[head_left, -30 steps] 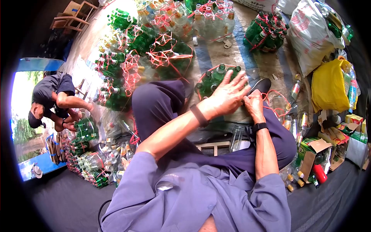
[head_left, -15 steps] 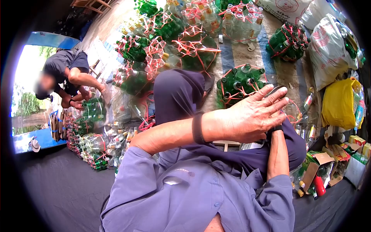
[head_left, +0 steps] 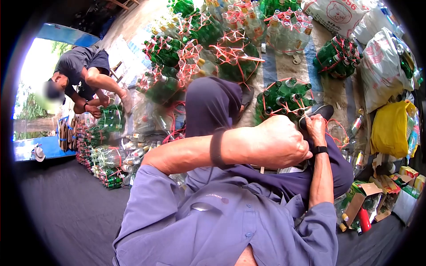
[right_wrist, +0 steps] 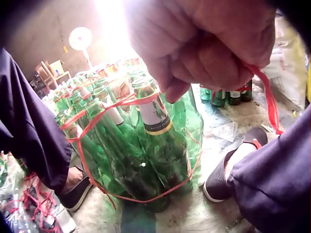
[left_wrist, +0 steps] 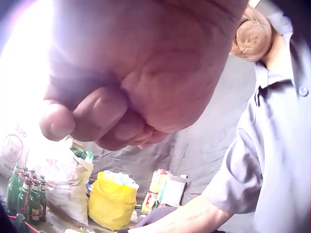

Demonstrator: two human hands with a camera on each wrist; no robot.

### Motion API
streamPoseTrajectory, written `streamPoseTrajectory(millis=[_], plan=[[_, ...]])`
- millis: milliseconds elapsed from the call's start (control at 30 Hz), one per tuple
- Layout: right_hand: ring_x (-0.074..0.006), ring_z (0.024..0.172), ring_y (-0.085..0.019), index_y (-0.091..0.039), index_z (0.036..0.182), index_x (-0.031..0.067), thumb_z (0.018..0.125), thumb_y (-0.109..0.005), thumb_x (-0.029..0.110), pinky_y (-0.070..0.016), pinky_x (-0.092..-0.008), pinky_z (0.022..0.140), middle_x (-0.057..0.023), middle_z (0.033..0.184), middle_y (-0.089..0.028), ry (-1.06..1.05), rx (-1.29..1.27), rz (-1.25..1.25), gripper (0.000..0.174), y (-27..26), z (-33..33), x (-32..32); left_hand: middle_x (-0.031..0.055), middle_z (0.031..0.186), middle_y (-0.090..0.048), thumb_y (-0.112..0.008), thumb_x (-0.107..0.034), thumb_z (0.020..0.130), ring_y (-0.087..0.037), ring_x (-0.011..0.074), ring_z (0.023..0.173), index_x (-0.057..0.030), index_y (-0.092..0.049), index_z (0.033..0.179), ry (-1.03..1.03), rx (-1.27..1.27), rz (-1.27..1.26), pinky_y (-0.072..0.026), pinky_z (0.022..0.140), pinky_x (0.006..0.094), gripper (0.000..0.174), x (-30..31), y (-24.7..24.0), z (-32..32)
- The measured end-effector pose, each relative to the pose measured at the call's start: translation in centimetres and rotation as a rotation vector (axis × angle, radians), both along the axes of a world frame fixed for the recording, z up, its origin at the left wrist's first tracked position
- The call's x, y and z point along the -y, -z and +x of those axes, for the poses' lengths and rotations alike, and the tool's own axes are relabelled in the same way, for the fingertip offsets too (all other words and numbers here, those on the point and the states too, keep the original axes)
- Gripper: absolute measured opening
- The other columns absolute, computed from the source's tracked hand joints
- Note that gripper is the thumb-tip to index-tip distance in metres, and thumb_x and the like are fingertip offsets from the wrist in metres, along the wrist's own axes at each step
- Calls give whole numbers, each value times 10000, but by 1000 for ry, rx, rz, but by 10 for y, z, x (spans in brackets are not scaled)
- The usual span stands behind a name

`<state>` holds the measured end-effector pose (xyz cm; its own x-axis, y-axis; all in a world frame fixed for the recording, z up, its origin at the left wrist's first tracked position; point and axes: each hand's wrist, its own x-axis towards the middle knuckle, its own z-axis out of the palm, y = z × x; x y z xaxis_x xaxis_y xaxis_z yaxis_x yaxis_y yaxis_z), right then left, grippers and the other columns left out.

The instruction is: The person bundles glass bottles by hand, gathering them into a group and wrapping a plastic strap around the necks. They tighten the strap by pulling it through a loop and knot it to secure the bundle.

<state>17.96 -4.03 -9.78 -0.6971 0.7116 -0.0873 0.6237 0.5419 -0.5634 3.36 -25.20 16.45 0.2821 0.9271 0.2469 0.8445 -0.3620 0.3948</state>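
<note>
My right hand (head_left: 316,127) grips a red plastic string (right_wrist: 269,97), whose loose length hangs down toward my shoe in the right wrist view. Just beside that hand stands a bundle of green glass bottles (head_left: 280,106), ringed by red string around the necks and lower down the sides. One bottle in it carries a white neck label (right_wrist: 154,116). My left hand (head_left: 280,141) is a fist in front of the bundle, close to my right wrist. In the left wrist view its fingers (left_wrist: 99,109) curl toward the palm, and nothing shows between them.
More tied bottle bundles (head_left: 235,53) crowd the floor ahead and left. White sacks (head_left: 384,66), a yellow bag (head_left: 392,128) and an opened carton (head_left: 361,199) stand on the right. Another person (head_left: 88,75) crouches at left by stacked bottles. My bent knee (head_left: 213,106) borders the bundle.
My left hand has swept from above the bottles to beside my right wrist, its spread fingers now curled. The view has swung, so the surroundings sit further right. The right hand stays by my shoe.
</note>
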Motion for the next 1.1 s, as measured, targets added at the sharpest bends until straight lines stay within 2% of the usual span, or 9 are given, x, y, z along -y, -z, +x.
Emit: streamPoseTrajectory(millis=[133,167,400,500,533,600,733,933,1100], plan=[[-333,486,-550,-645,572,0,827,-663,304,-419,-484,520,-200,530,-574,-74,-96,61,397,23,5,-5,102,559,-561,-606,-210,906,-618,314,496,-27,-519,814,-35,-52,-321,-502,467,428,222,20,-21,-3],[-296,407,-538,-619,555,9,840,-661,311,-377,-474,445,-182,502,-561,-264,-206,399,416,90,12,-26,105,584,-564,-619,-202,891,-626,318,521,-27,-514,828,-15,-59,-365,-513,488,433,213,25,-29,-3],[-389,534,-599,-672,594,-10,815,-652,268,-482,-491,560,-226,591,-592,-112,-104,233,356,16,3,-2,127,771,-606,-658,-189,844,-667,308,711,-39,-526,875,47,-9,-373,-535,602,433,202,15,33,-9],[-399,596,-619,-674,596,-11,826,-618,274,-501,-496,650,-225,611,-607,-104,-117,235,370,15,3,0,85,868,-617,-647,-186,804,-660,245,844,-36,-578,953,-41,-398,-236,-525,689,365,222,3,74,-11],[-438,771,-677,-706,763,-29,848,-598,261,-543,-507,731,-272,780,-669,-97,77,90,321,3,2,1,80,933,-613,-640,-206,810,-627,222,932,-37,-596,996,-57,-510,-215,-495,801,381,255,1,95,-11],[-433,774,-681,-714,771,-13,852,-604,271,-546,-509,735,-264,775,-673,-117,36,189,315,7,2,3,86,993,-612,-635,-216,812,-604,223,983,-41,-610,1022,-19,-637,-56,-450,877,441,275,-6,102,-15],[-430,776,-683,-718,767,-5,856,-606,278,-549,-510,734,-261,773,-677,-38,66,5,317,-12,-3,8,101,1052,-606,-630,-221,812,-593,226,1012,-52,-617,1001,4,-579,-65,-425,884,474,254,-4,133,-25],[-428,755,-674,-702,726,-21,844,-617,267,-545,-512,723,-259,760,-668,-84,23,66,323,7,-5,7,32,851,-649,-607,-200,847,-651,213,869,-101,-622,929,-15,-446,-594,-446,800,409,130,-1,138,-31],[-430,760,-671,-689,719,-21,815,-617,227,-539,-509,731,-267,751,-659,-57,-6,30,276,-9,-6,10,78,908,-651,-681,-211,802,-649,274,945,-62,-616,968,-76,-215,-465,-495,809,439,233,-10,155,-26]])
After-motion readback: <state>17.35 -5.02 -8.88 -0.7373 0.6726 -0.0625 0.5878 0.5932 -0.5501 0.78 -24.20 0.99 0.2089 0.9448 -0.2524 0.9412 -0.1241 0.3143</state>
